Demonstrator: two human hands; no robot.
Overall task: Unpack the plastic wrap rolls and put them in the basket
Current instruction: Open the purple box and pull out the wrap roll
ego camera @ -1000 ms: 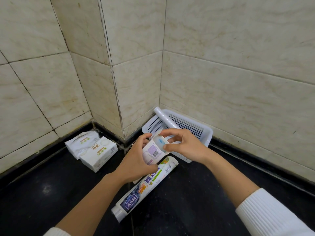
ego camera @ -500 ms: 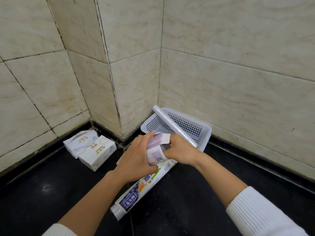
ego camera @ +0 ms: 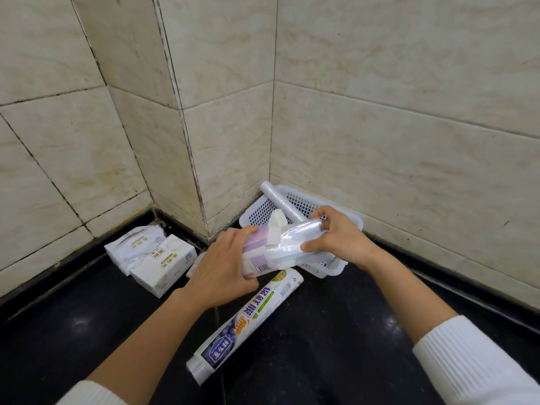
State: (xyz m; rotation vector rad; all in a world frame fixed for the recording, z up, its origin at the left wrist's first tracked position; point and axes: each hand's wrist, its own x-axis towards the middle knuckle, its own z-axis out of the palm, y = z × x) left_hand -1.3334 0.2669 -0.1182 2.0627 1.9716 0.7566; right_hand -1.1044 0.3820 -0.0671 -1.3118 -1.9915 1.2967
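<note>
My left hand (ego camera: 223,268) grips a purple and white carton (ego camera: 257,260) with its end flap open. A clear plastic wrap roll (ego camera: 295,241) sticks halfway out of that carton, and my right hand (ego camera: 339,238) is closed around its free end, just above the white perforated basket (ego camera: 330,267) in the wall corner. One bare roll (ego camera: 282,204) leans across the basket's far rim. A packaged roll with a blue printed label (ego camera: 248,320) lies on the black floor below my hands.
Two white tissue packs (ego camera: 155,258) sit on the black floor at the left, against the tiled wall. Tiled walls close off the back and right behind the basket. A pale object by my left wrist is mostly hidden.
The carton's flap has come open and my right hand has drawn the clear roll partway out toward the basket. My left hand keeps hold of the carton.
</note>
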